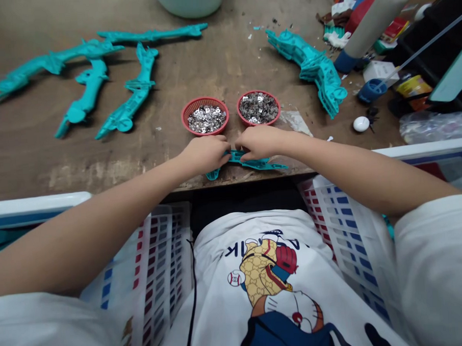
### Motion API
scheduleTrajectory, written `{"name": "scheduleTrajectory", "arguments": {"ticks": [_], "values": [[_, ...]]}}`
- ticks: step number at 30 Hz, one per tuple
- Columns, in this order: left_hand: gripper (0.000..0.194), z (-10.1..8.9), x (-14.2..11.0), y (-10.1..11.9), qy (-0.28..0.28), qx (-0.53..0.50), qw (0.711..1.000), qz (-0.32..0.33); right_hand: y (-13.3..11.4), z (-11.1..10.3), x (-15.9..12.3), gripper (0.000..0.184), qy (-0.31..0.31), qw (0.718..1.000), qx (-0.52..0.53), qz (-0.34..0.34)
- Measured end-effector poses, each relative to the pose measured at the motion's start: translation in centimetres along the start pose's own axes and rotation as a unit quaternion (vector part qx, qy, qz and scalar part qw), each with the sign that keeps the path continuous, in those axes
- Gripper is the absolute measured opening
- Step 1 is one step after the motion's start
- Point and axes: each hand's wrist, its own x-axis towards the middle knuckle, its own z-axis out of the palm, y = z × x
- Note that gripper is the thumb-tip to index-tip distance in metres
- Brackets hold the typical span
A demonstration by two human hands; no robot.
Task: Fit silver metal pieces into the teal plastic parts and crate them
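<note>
A slim turquoise plastic part (257, 164) lies near the front edge of the table, in front of me. My left hand (207, 154) is closed on its left stretch, the fingertips on the plastic. Over the middle of the part, my right hand (261, 141) is curled with fingers and thumb drawn together; whatever it pinches is hidden. Just beyond my hands are two red baskets, the left basket (183, 116) and the right basket (278, 109), both filled with small metal clips (207, 119).
Long turquoise parts (91, 90) lie at the left, and a stack of similar parts (310, 62) at the right. A bottle (375, 26), a blue cup (372, 91) and a white egg-shaped object (361, 124) stand farther right. White plastic crates (344, 229) flank my lap.
</note>
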Motion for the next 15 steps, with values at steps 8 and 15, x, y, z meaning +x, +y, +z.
{"name": "scheduleTrajectory", "arguments": {"ticks": [8,15], "values": [[0.039,-0.1,-0.5,1.7,-0.003,0.011,0.996,-0.086,-1.1,-0.1,0.0,0.042,-0.024,0.999,-0.007,-0.031],[0.042,-0.5,-0.5,1.4,0.034,0.017,0.997,-0.072,-1.4,0.8,-0.2,0.09,-0.027,1.0,0.011,-0.004]]}}
